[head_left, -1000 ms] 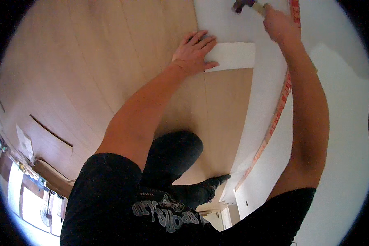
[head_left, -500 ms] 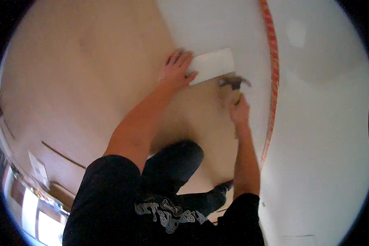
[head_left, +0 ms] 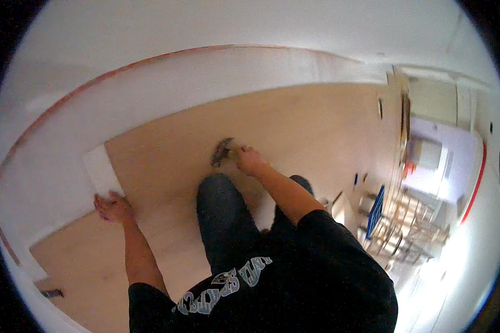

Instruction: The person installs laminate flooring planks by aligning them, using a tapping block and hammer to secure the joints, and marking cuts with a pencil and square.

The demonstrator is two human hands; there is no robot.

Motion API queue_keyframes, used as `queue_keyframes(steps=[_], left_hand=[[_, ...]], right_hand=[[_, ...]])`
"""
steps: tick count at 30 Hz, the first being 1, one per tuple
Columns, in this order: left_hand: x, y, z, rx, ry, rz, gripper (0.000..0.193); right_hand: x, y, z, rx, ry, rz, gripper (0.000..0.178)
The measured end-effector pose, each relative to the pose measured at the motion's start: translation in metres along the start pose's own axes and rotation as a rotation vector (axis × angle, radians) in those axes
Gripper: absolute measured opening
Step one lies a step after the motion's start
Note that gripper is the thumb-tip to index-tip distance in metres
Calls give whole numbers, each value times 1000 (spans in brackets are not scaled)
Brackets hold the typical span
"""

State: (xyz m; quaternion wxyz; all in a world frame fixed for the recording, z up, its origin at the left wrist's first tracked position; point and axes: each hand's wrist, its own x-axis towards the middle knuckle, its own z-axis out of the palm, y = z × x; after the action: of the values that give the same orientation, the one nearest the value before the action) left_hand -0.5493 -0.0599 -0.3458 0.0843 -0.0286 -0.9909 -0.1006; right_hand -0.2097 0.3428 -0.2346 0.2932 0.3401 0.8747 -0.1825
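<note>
My right hand (head_left: 252, 161) grips a claw hammer (head_left: 222, 151) by its handle, its dark head a little above or on the floor in front of my knee. Far to the left, my left hand (head_left: 114, 207) lies with fingers apart at the near end of a flat white rectangular piece (head_left: 104, 169). That piece sits along the stepped edge of the wood-coloured flooring (head_left: 166, 161), where it meets a pale strip (head_left: 200, 91). The fingertips are somewhat blurred.
A red-edged band (head_left: 166, 55) curves along the far side at the wall's foot. A dark object (head_left: 53, 293) lies at lower left. To the right stand a blue panel (head_left: 375, 212) and a cluttered pile of frames (head_left: 411, 225), with a doorway (head_left: 436, 150) beyond.
My view has swung round to the right, bringing the room's far end in. The hammer has moved away from the white piece toward my knees; my left hand remains at the piece.
</note>
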Motion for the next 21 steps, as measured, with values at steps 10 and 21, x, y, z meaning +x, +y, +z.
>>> queue_keyframes(steps=[10,21], left_hand=[[116,-85,44,-338,-295,-69,67],[46,12,-39,-708,-1145,-767,47]], right_hand=[[-175,119,54,267,-62,410,38],[-504,121,378,714,23,972,27]])
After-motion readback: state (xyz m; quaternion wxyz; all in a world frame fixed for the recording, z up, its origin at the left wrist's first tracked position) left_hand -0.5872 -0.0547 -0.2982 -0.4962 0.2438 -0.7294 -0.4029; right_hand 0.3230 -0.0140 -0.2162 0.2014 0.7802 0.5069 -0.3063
